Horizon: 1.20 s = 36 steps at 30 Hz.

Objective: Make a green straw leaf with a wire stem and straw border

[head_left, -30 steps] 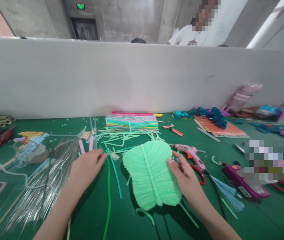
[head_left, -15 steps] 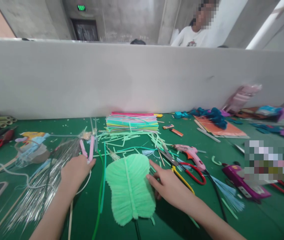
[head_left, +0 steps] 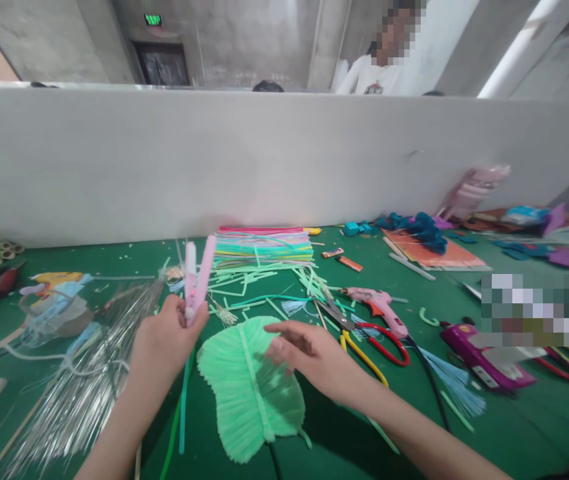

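My left hand is closed round the lower end of a small pink flat iron, which stands tilted up with its two plates slightly apart. To its right a light-green fuzzy leaf lies on the table, made of pipe-cleaner fibres along a central rib, with a dark stem at the bottom. Over the leaf's right half hovers my right hand, fingers apart and partly blurred, holding nothing that I can see. Its shadow falls on the leaf; whether a fingertip touches the fibres I cannot tell.
Behind the leaf lies a stack of coloured pipe cleaners amid green offcuts. Scissors and a pink glue gun lie to the right, a purple glue gun farther right. Silvery strands spread at left. A white partition stands behind.
My left hand has lifted the flat iron off the table and brought it nearer the leaf. My right hand has moved from the leaf's right edge to above it. The leaf's outline has shifted slightly.
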Each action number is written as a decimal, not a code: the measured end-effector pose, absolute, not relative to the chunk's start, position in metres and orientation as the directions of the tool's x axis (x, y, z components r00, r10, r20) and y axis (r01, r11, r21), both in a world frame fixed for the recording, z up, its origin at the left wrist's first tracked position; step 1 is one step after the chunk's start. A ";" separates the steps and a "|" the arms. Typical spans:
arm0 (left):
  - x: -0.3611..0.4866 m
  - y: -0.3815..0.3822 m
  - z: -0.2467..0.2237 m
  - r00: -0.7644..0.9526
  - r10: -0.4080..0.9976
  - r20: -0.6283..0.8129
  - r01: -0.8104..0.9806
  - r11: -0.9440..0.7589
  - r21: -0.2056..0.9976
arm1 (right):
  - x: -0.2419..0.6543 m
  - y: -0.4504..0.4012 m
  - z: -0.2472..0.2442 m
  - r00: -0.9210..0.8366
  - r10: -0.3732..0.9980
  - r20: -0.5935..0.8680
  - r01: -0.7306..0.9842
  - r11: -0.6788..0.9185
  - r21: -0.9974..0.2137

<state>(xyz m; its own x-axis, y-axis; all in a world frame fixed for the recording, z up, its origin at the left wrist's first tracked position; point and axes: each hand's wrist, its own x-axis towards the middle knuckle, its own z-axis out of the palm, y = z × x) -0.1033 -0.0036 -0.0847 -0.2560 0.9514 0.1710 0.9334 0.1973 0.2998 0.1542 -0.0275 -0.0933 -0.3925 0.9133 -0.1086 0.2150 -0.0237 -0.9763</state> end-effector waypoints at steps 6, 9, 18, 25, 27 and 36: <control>-0.046 -0.031 -0.103 0.167 0.975 0.146 0.822 -0.219 0.526 | 0.124 -0.011 -0.099 -0.366 0.929 -0.045 -0.186 -0.121 -0.975; -0.038 -0.031 -0.107 0.366 0.931 0.005 0.814 -0.323 0.484 | 0.116 -0.014 -0.103 -0.231 0.964 -0.133 -0.263 -0.194 -0.945; -0.102 0.000 -0.091 -0.160 0.987 -0.018 0.985 0.161 0.061 | 0.144 -0.016 -0.089 -0.040 0.953 -0.299 -0.558 -0.270 -0.784; -0.115 0.000 -0.111 -0.168 0.980 -0.105 0.982 0.175 0.064 | 0.140 -0.037 -0.091 -0.096 0.909 -0.406 -0.552 -0.388 -0.738; -0.120 0.003 -0.115 -0.152 0.982 -0.113 0.981 0.164 0.107 | 0.138 -0.040 -0.091 -0.139 0.884 -0.446 -0.554 -0.443 -0.705; -0.121 0.017 -0.107 -0.027 0.996 -0.082 0.854 0.066 0.515 | 0.139 -0.043 -0.096 -0.325 0.877 -0.353 -0.334 -0.456 -0.825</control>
<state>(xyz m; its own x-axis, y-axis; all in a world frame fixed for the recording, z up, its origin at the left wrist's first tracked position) -0.1212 0.0173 -0.1067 -0.0269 0.9963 -0.0821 0.8544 0.0656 0.5154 0.1386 -0.0431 -0.0956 -0.3253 0.8771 -0.3533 -0.3337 -0.4561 -0.8250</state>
